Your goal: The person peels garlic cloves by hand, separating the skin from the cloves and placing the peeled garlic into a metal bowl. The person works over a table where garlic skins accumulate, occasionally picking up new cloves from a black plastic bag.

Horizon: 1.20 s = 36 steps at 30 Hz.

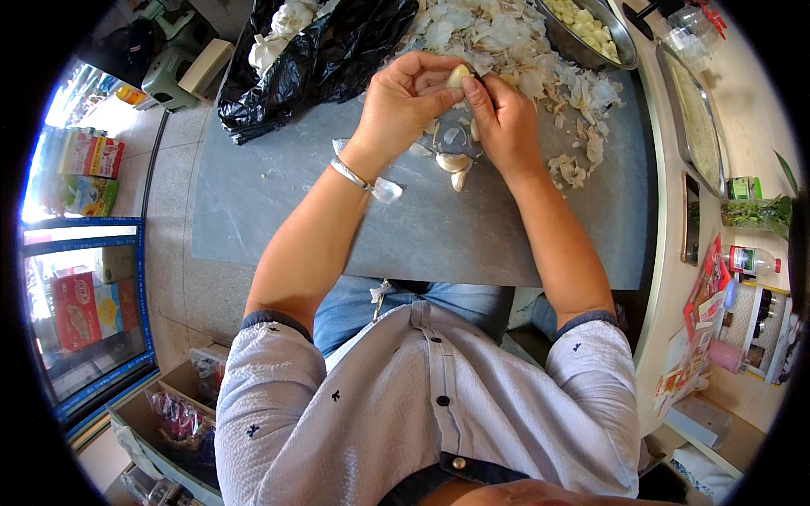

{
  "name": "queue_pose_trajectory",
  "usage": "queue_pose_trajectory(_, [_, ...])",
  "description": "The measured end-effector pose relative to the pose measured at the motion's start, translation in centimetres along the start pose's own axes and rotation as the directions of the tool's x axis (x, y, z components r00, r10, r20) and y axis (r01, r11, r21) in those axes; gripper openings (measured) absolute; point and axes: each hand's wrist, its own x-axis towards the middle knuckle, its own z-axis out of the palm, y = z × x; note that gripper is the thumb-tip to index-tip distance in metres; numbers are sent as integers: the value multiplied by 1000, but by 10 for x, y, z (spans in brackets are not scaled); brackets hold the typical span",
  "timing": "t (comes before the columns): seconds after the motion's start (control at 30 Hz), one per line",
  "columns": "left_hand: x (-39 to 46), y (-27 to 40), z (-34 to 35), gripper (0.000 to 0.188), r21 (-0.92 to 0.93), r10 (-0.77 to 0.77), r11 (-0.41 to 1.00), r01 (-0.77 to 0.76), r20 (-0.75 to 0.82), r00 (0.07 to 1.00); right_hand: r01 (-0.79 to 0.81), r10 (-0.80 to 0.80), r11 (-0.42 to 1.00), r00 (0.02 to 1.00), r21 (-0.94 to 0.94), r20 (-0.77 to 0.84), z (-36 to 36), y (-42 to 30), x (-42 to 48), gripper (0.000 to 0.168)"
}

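My left hand [405,95] holds a pale, mostly bare garlic clove [458,76] between thumb and fingers. Against its right side presses the thumb of my right hand [509,120], the other fingers curled behind. Something small and dark shows at the right fingers, too hidden to name. Below the hands, unpeeled garlic cloves [453,162] lie on the grey tabletop [443,240] among bits of skin. A big heap of papery garlic skins [481,31] spreads beyond. Peeled cloves [582,25] fill part of a metal bowl [623,47] at the upper right.
A black plastic bag [335,57] with whole garlic bulbs [269,50] lies at the upper left. Along the right runs a light wooden counter [671,126] with a metal tray [693,120], a phone [690,218] and a bottle [753,260]. A glass-fronted cabinet [88,303] stands left.
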Motion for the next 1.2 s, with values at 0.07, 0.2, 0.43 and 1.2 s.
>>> queue_pose_trajectory(0.07, [0,1,1,28,7,10,1000,-10,-3,1000,-4,4,1000,1000,17,-14,0,-2,0,40])
queue_pose_trajectory(0.2, [0,-3,0,28,-10,-52,999,51,-37,998,64,-63,998,997,14,-36,5,-10,-3,37])
queue_pose_trajectory(0.43, [0,3,4,30,-6,-68,998,68,-41,997,-16,19,999,998,46,-67,0,4,1,39])
queue_pose_trajectory(1.2, [7,4,-8,26,268,45,963,41,-308,950,9,34,951,991,-311,131,-9,18,1,14])
